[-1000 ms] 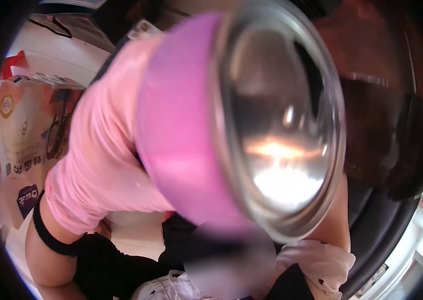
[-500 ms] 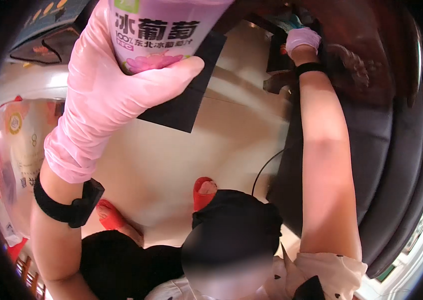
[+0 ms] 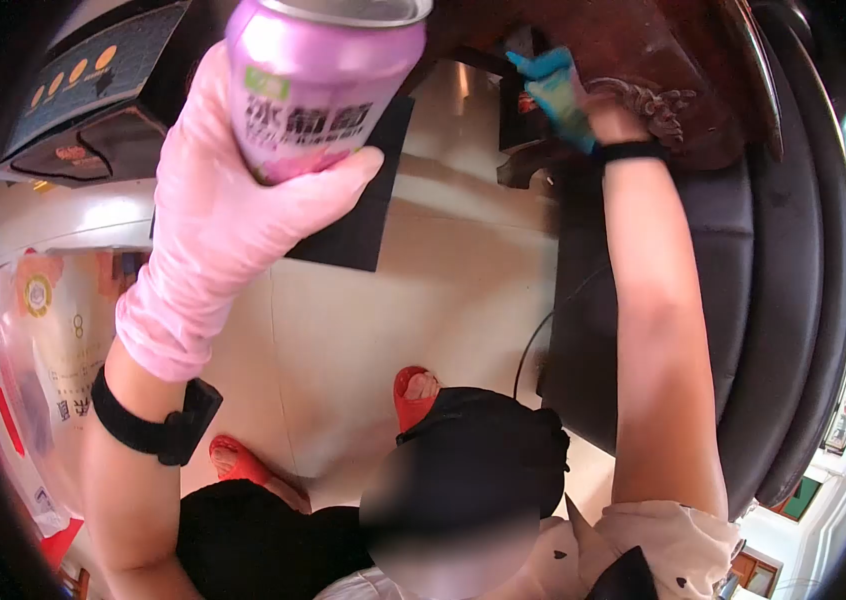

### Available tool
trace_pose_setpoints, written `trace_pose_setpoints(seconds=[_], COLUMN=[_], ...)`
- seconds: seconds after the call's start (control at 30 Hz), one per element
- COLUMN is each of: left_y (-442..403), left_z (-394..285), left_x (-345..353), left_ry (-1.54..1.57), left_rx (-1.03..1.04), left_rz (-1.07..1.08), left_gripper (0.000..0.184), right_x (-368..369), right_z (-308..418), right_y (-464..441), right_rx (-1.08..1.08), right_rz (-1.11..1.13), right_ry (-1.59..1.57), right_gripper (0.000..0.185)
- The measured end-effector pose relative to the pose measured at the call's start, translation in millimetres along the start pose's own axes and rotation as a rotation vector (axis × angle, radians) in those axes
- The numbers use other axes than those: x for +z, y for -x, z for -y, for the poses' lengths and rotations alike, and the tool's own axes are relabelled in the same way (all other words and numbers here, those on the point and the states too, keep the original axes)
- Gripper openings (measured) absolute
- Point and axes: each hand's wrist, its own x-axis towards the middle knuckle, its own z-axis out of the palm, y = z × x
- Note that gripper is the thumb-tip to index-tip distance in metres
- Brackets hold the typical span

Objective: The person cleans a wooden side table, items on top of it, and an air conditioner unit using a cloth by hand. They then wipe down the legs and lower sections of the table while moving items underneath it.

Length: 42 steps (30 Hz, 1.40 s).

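My left hand [image 3: 228,205], in a pink glove, is wrapped round a purple and white drink can [image 3: 318,95] at the upper left centre. The can's silver top tilts up at the frame's upper edge. My right arm stretches to the upper right. Beside the dark carved wooden furniture [image 3: 673,45], my right hand [image 3: 608,118] is closed on a teal packet [image 3: 558,95]. Blur and the packet hide most of its fingers.
A dark gift bag [image 3: 88,95] stands at the upper left, above a clear printed bag [image 3: 53,350]. A black flat piece [image 3: 358,220] lies on the pale floor [image 3: 343,320]. Black seat cushions [image 3: 683,250] line the right, with a thin cable beside them. Red slippers [image 3: 243,465] are below.
The can has moved from close before the camera, with its silver end facing it, to the upper left. My right arm has come into view. The teal packet now shows more fully.
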Motion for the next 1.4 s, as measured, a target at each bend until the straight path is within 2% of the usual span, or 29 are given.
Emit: trace_pose_setpoints(seconds=[0.03, 0.1, 0.23, 0.33, 0.53, 0.7, 0.77, 1.0, 1.07, 1.1, 1.17, 1.23, 1.3, 1.33, 1.37, 1.4], left_y=[-0.1, 0.8, -0.9, 1.7, 1.8, 2.2, -0.8, -0.5, 0.7, 1.0, 0.5, 1.0, 1.5, 3.8, 7.0, 7.2], left_z=[-1.7, -7.9, -4.8, -5.8, -1.1, 0.7, -2.9, -4.9, -0.5, 1.4, 3.4, 4.2, 5.6, 4.6, 3.9, 4.1], left_x=[0.5, 1.3, 0.0, -0.3, -1.1, -3.2, 0.9, 1.4, 1.1, -0.8, -6.0, -4.8, -1.6, -2.6, -3.6, -5.7], left_ry=[0.0, 0.112, 0.106, 0.118, 0.07, -0.034, 0.004, -0.094, -0.082, -0.096, -0.119, -0.119, -0.166, -0.118, -0.137, -0.196], left_rx=[0.002, -0.1, -0.003, -0.084, -0.021, 0.058, -0.051, 0.0, -0.014, -0.014, -0.091, -0.054, 0.038, -0.039, -0.052, -0.068], left_rz=[0.006, 0.001, 0.011, 0.011, 0.004, 0.005, -0.006, -0.016, -0.037, -0.021, -0.011, -0.054, -0.116, -0.106, -0.076, -0.084], left_gripper=[0.061, 0.062, 0.063, 0.062, 0.06, 0.059, 0.06, 0.064, 0.061, 0.061, 0.056, 0.055, 0.055, 0.056, 0.056, 0.057], right_x=[-4.1, -0.5, -0.2, -6.3, -23.9, -35.4, -38.5, -30.5, -24.6, -34.3, -81.8, -84.6, -4.6, -40.3, -42.2, -36.5], right_z=[-5.6, -8.6, -9.0, -6.9, 4.5, 15.2, 14.9, 32.4, 42.3, 58.7, 94.4, 103.2, 107.8, 99.7, 88.1, 69.7], right_y=[-1.2, -0.6, 1.2, 5.8, 12.1, 19.9, 22.1, 40.2, 46.6, 37.3, 16.4, 36.3, 67.3, 45.5, 40.7, 31.2], right_rx=[0.105, 0.174, 0.18, 0.158, 0.102, 0.005, -0.017, -0.03, 0.242, 0.261, 0.427, 0.148, 0.151, 0.17, 0.198, 0.189], right_rz=[0.189, 0.462, 0.529, 0.543, 0.49, 0.346, 0.277, 0.054, 0.169, 0.17, 0.942, 1.144, 0.364, 0.382, 0.399, 0.664], right_ry=[0.222, 0.371, 0.437, 0.47, 0.494, 0.477, 0.462, 0.428, 0.182, 0.171, 0.17, 0.144, 0.417, 0.192, 0.173, 0.153], right_gripper=[0.041, 0.042, 0.042, 0.042, 0.043, 0.044, 0.044, 0.045, 0.043, 0.043, 0.041, 0.038, 0.038, 0.037, 0.037, 0.036])
